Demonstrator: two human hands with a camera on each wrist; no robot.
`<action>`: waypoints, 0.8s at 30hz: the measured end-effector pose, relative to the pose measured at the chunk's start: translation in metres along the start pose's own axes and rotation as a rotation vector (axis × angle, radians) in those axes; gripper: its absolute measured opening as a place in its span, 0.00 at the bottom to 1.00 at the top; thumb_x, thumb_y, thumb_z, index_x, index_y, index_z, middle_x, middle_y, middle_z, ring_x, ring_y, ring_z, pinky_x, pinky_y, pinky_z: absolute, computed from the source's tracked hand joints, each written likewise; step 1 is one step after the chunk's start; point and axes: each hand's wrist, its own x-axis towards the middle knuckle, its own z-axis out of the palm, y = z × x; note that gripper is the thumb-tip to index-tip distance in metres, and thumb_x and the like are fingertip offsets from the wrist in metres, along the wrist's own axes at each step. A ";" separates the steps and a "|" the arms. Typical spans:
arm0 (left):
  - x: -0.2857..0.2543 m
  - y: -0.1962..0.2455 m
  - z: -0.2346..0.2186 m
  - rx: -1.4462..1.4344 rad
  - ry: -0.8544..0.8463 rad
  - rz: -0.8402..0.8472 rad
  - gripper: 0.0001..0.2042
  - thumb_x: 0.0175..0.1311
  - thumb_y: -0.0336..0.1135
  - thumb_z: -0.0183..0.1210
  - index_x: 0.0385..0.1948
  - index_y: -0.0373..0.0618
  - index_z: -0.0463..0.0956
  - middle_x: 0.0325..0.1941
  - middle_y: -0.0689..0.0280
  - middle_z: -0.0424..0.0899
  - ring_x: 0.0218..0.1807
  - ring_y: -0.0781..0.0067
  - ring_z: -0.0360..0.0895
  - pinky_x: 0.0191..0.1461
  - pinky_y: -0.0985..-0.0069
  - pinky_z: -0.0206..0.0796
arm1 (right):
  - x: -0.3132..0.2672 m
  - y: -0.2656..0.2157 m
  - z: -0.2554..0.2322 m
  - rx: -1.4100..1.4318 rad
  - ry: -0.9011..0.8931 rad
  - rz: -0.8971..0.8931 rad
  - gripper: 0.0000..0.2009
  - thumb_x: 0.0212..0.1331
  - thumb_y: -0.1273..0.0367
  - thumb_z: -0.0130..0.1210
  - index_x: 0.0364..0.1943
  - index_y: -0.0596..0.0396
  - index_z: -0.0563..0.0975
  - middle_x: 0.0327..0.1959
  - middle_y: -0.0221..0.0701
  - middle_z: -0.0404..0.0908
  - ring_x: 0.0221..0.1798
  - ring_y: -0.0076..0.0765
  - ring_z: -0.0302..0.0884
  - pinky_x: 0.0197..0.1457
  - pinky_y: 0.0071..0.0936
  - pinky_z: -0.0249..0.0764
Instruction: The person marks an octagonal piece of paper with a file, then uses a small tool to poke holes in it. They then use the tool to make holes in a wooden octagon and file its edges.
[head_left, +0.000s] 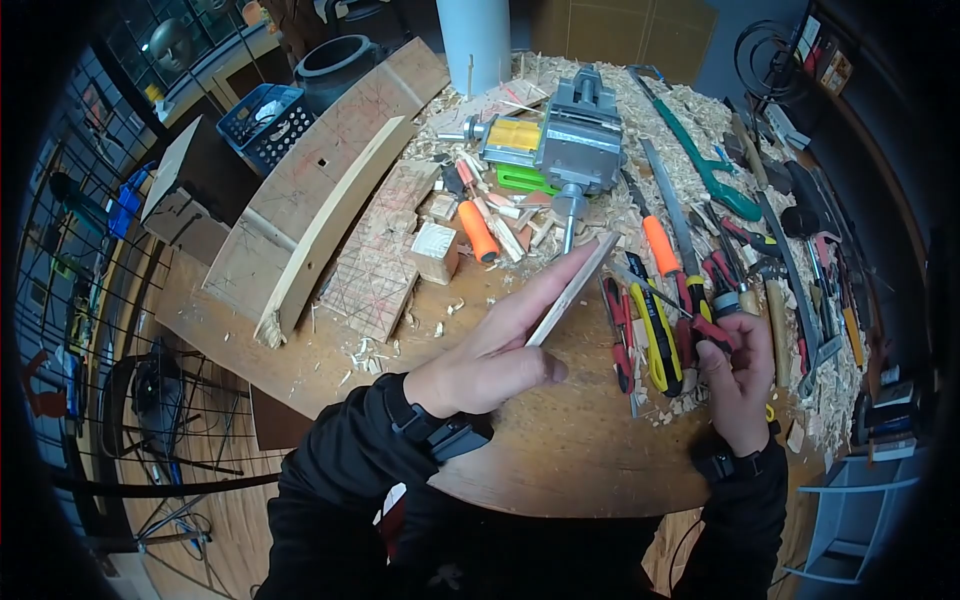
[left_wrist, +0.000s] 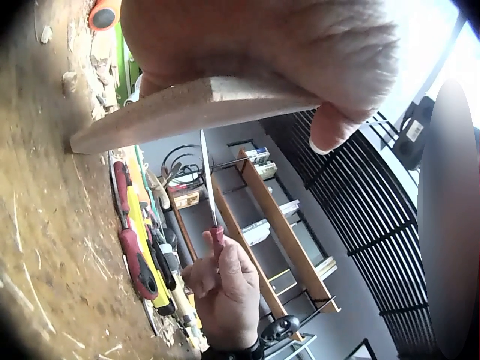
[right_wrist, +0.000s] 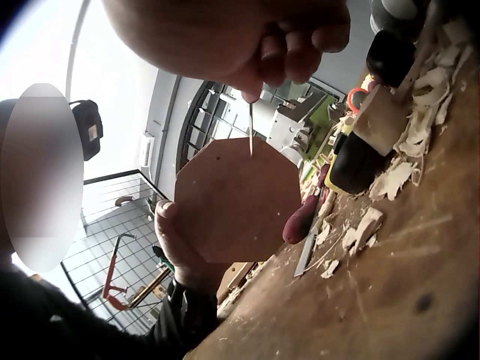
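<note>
My left hand (head_left: 490,355) grips an octagonal wooden board (right_wrist: 236,202), thumb on one side and fingers on the other. In the head view the board is tilted nearly edge-on above the bench; its lower corner is close over the surface in the left wrist view. My right hand (head_left: 742,375) holds a slim, tapered file (left_wrist: 208,180) by its red handle (left_wrist: 217,238), fingers curled round it. The file's thin blade points up and left toward the board; its tip overlaps the board's upper edge in the right wrist view.
Behind the board stands a grey vise (head_left: 580,140). A yellow utility knife (head_left: 655,340), red-handled tools and wood shavings lie to the right. Left of centre are a wooden block (head_left: 435,252), an orange-handled tool (head_left: 478,232) and a long wooden beam (head_left: 335,220).
</note>
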 end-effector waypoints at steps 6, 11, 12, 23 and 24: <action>0.000 0.002 0.000 0.014 0.026 0.006 0.46 0.44 0.26 0.54 0.73 0.35 0.45 0.79 0.53 0.47 0.81 0.64 0.38 0.79 0.72 0.30 | 0.005 0.003 -0.021 -0.197 -0.201 0.134 0.09 0.67 0.73 0.55 0.47 0.62 0.72 0.34 0.28 0.78 0.36 0.18 0.74 0.41 0.17 0.71; 0.000 -0.001 0.001 0.004 0.043 -0.001 0.46 0.44 0.27 0.54 0.73 0.35 0.46 0.78 0.54 0.49 0.80 0.64 0.40 0.79 0.72 0.31 | 0.002 0.001 -0.005 0.001 -0.013 0.048 0.10 0.69 0.69 0.53 0.48 0.62 0.73 0.32 0.26 0.77 0.34 0.16 0.72 0.39 0.15 0.69; -0.001 0.000 0.000 0.004 0.045 -0.001 0.46 0.44 0.27 0.54 0.73 0.35 0.46 0.78 0.54 0.49 0.80 0.64 0.40 0.79 0.72 0.31 | 0.001 0.002 -0.005 0.023 0.005 0.039 0.12 0.69 0.68 0.54 0.49 0.63 0.73 0.32 0.26 0.77 0.34 0.15 0.72 0.38 0.15 0.68; -0.001 0.000 0.001 -0.005 0.033 -0.001 0.46 0.45 0.27 0.54 0.73 0.36 0.45 0.78 0.55 0.50 0.80 0.65 0.41 0.78 0.72 0.32 | 0.003 0.007 -0.004 -0.011 0.043 0.002 0.12 0.70 0.67 0.52 0.47 0.63 0.73 0.27 0.24 0.75 0.30 0.15 0.70 0.35 0.15 0.67; -0.001 0.000 0.000 -0.005 0.033 -0.002 0.46 0.45 0.27 0.54 0.73 0.36 0.45 0.78 0.55 0.50 0.80 0.65 0.41 0.78 0.72 0.32 | 0.002 0.009 -0.002 -0.031 0.090 -0.058 0.12 0.70 0.67 0.53 0.47 0.64 0.73 0.27 0.24 0.75 0.30 0.15 0.70 0.35 0.15 0.67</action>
